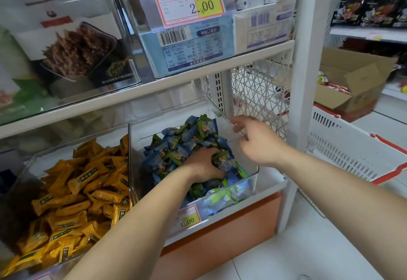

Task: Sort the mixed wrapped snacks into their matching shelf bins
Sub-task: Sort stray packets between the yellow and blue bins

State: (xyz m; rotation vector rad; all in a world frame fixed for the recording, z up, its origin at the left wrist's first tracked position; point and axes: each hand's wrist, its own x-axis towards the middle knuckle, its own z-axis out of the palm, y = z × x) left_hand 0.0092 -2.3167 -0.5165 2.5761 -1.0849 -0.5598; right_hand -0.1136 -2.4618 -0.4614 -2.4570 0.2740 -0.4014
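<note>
A clear bin (253, 170) on the bottom shelf holds a heap of blue and green wrapped snacks (187, 141). My left hand (204, 165) is sunk into that heap, its fingers curled around a green and blue snack packet (222, 158). My right hand (253, 138) hovers at the bin's right wall, fingers spread, touching or nearly touching the rim, with nothing in it. To the left, a second clear bin (26, 169) is piled with yellow wrapped snacks (83, 187).
A shelf (198, 75) above carries clear bins of boxed goods and a 2.00 price tag (189, 2). A white upright post (306, 64) stands at the right. Beyond it are a white basket (352, 147) with red trim and an open cardboard box (352, 81) on the floor.
</note>
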